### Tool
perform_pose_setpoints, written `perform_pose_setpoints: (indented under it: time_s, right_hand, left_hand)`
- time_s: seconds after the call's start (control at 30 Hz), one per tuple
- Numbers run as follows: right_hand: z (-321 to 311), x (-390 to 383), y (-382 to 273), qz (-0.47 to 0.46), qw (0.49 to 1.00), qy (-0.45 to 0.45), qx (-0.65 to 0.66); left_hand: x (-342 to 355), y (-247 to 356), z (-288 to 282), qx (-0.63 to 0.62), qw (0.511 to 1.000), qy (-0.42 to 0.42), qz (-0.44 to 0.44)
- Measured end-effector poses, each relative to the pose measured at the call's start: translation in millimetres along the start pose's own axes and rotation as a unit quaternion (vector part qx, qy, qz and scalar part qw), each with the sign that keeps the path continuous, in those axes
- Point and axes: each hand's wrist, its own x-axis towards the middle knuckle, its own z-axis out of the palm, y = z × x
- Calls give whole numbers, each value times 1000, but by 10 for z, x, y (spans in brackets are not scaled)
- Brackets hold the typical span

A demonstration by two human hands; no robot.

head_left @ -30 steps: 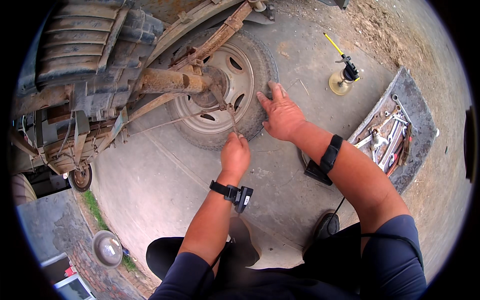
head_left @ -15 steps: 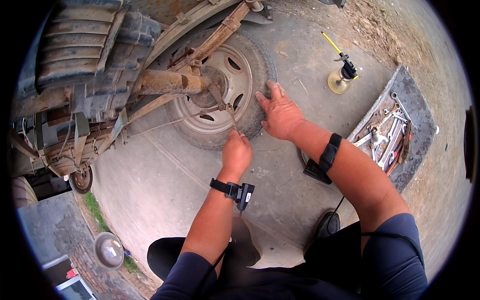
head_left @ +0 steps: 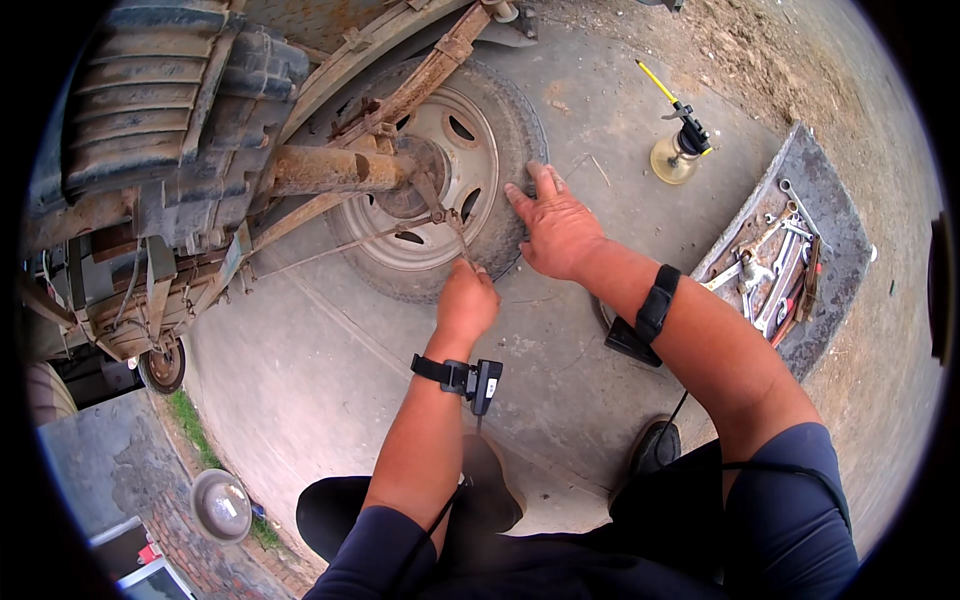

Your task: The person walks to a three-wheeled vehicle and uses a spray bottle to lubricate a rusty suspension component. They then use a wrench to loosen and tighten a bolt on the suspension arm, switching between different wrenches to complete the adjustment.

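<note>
Head view: at the upper left of the frame sits a ribbed, rusty housing on a vehicle's underside; a small wheel shows below it, and a round metal basin lies at the lower left. Rightward, a rusty axle tube reaches toward the hub of a large wheel, upper centre, with a pale, slotted rim and a dark tyre. Near the middle, the left hand is closed around the lower end of a thin rusty rod, which meets a joint in front of the rim. Just right of it, the right hand is open, fingers spread, fingertips at the tyre's right edge; how firmly they press I cannot tell. Further right, an oil can stands with its yellow spout pointing to the upper left. At the right, 1 grey metal tray holds wrenches and other tools.
</note>
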Motion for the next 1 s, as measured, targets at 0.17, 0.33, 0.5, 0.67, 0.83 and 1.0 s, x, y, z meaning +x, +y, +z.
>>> perform_pose_setpoints:
  time_s: [0.17, 0.33, 0.5, 0.67, 0.83, 1.0]
  right_hand:
    - [-18, -16, 7, 0, 1000, -2, 6]
    - [-16, -19, 8, 4, 1000, 0, 11]
    - [-54, -21, -30, 5, 1000, -12, 14]
    - [-56, -14, 10, 10, 1000, -18, 3]
    - [-60, -9, -2, 3, 1000, -19, 7]
    - [-38, -10, 19, 1, 1000, -15, 6]
  left_hand:
    - [-16, 11, -23, 16, 1000, 9, 20]
    - [-64, 216, -93, 41, 999, 11, 10]
    - [-61, 177, -182, 58, 997, 32, 35]
    - [-122, 319, -148, 58, 998, 13, -9]
    - [-132, 241, -103, 25, 999, 25, -23]
    - [-108, 261, -165, 43, 999, 14, -21]
